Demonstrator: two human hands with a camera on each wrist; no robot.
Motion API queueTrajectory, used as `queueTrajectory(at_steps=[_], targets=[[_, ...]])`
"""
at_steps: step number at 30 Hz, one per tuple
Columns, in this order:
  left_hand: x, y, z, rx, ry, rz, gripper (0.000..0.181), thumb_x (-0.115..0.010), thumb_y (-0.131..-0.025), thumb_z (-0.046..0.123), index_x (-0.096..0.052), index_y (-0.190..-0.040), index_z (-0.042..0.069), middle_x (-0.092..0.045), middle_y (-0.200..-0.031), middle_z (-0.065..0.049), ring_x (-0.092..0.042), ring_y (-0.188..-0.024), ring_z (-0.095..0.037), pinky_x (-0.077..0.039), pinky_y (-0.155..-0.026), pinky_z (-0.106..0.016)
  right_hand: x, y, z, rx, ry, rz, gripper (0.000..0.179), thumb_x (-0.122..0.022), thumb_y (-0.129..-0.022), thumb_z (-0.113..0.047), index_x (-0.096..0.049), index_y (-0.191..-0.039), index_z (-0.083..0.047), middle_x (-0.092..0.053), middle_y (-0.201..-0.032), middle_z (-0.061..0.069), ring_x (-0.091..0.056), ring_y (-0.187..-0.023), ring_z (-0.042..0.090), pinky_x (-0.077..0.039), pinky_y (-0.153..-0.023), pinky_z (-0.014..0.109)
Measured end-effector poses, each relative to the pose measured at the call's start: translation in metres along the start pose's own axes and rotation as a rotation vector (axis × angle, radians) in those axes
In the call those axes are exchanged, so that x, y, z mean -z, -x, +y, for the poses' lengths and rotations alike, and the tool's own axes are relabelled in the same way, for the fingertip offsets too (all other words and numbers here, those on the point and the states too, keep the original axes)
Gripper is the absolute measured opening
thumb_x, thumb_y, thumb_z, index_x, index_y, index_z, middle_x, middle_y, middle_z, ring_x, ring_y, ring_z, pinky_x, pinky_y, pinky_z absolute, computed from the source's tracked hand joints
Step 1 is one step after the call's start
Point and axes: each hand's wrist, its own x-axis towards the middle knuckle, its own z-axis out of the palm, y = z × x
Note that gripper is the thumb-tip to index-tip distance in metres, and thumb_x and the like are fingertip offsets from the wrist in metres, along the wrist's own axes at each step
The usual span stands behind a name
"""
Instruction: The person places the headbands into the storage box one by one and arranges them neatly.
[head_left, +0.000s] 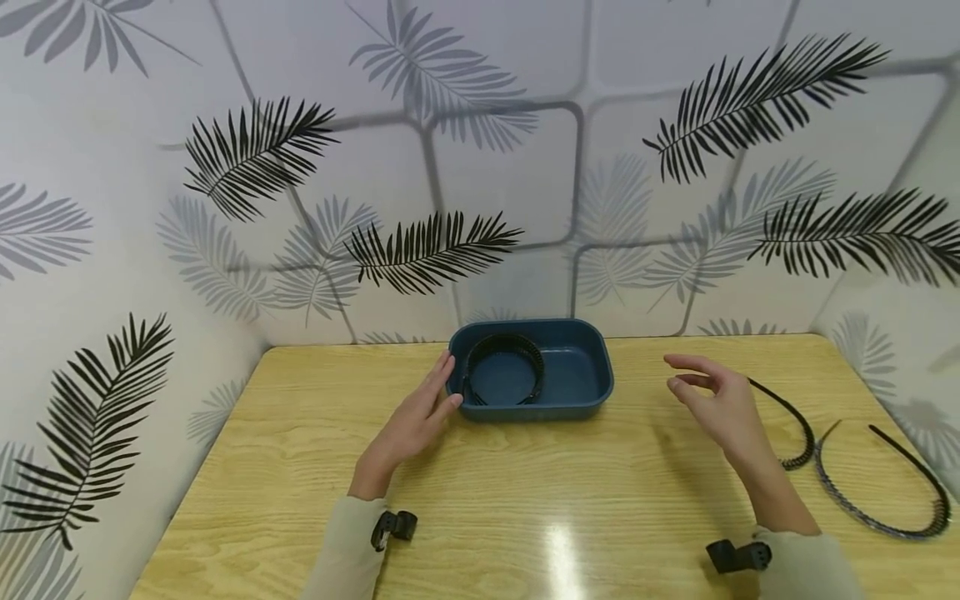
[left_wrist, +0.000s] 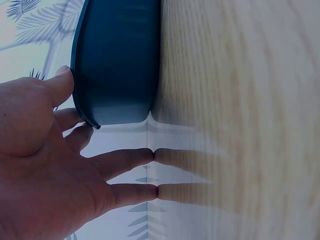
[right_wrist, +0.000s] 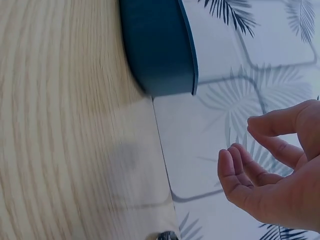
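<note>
A dark blue rectangular bin (head_left: 573, 379) stands near the table's back edge. Inside its left half lies a black toothed headband (head_left: 534, 360); whether more than one is stacked there I cannot tell. My left hand (head_left: 411, 423) rests at the bin's left end, thumb on the rim and two straight fingers touching the tabletop. To the right of the bin, my right hand (head_left: 722, 408) hovers above the table with loosely bent fingers and holds nothing. Partly behind that hand lies a black headband (head_left: 806, 433), and a grey-and-black headband (head_left: 862, 515) lies farther right.
The wooden table (head_left: 262, 483) meets a wall (head_left: 510, 192) patterned with feathery leaves, close behind the bin. Side walls flank the table. Each sleeve carries a small black wrist camera (head_left: 738, 556).
</note>
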Motion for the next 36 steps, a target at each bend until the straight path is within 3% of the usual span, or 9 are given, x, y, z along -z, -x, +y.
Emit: queueTrajectory(at_steps=[4, 9, 14, 22, 30, 36], targets=[[-0.001, 0.000, 0.001, 0.002, -0.008, 0.002, 0.061, -0.042, -0.103, 0.028, -0.014, -0.152, 0.005, -0.006, -0.159, -0.010, -0.008, -0.144, -0.024, -0.018, -0.112, -0.048, 0.011, 0.001, 0.010, -0.024, 0.002, 0.018, 0.037, -0.059, -0.095, -0.022, -0.059, -0.129, -0.007, -0.050, -0.134, 0.013, -0.056, -0.100, 0.002, -0.047, -0.057, 0.022], [-0.001, 0.001, 0.002, -0.002, 0.002, 0.010, 0.061, -0.043, -0.102, 0.026, -0.016, -0.151, 0.004, -0.008, -0.158, -0.012, -0.010, -0.144, -0.027, -0.019, -0.111, -0.050, 0.017, 0.002, 0.021, -0.076, -0.020, 0.022, 0.039, -0.060, -0.094, -0.024, -0.057, -0.130, -0.006, -0.050, -0.133, 0.013, -0.056, -0.101, 0.005, -0.051, -0.072, 0.019], [-0.001, 0.001, 0.001, -0.008, 0.001, 0.006, 0.061, -0.043, -0.102, 0.026, -0.016, -0.151, 0.003, -0.007, -0.158, -0.013, -0.010, -0.143, -0.028, -0.019, -0.111, -0.051, 0.029, 0.003, 0.033, -0.148, -0.045, 0.025, 0.043, -0.060, -0.094, -0.028, -0.056, -0.133, -0.012, -0.052, -0.132, 0.005, -0.055, -0.100, -0.002, -0.051, -0.075, 0.018], [-0.001, 0.001, 0.001, -0.005, -0.014, 0.009, 0.061, -0.043, -0.103, 0.028, -0.016, -0.152, 0.005, -0.007, -0.158, -0.011, -0.010, -0.144, -0.026, -0.018, -0.112, -0.050, 0.058, 0.003, 0.047, -0.185, -0.111, 0.111, 0.036, -0.062, -0.093, -0.020, -0.060, -0.128, -0.010, -0.057, -0.111, -0.019, -0.058, -0.091, -0.007, -0.051, -0.071, 0.015], [-0.002, 0.001, -0.001, 0.004, -0.017, 0.003, 0.061, -0.042, -0.103, 0.029, -0.014, -0.152, 0.007, -0.006, -0.159, -0.008, -0.009, -0.144, -0.023, -0.017, -0.112, -0.047, 0.076, 0.011, 0.055, -0.196, -0.178, 0.141, 0.034, -0.062, -0.093, -0.013, -0.059, -0.127, -0.009, -0.056, -0.111, -0.020, -0.059, -0.089, -0.007, -0.050, -0.069, 0.012], [-0.002, 0.000, 0.000, 0.001, -0.021, 0.008, 0.060, -0.042, -0.103, 0.028, -0.015, -0.152, 0.007, -0.007, -0.159, -0.008, -0.009, -0.144, -0.023, -0.017, -0.112, -0.047, 0.086, 0.015, 0.060, -0.225, -0.149, 0.193, 0.032, -0.063, -0.092, -0.014, -0.062, -0.124, -0.013, -0.057, -0.105, -0.022, -0.059, -0.087, -0.008, -0.049, -0.066, 0.011]])
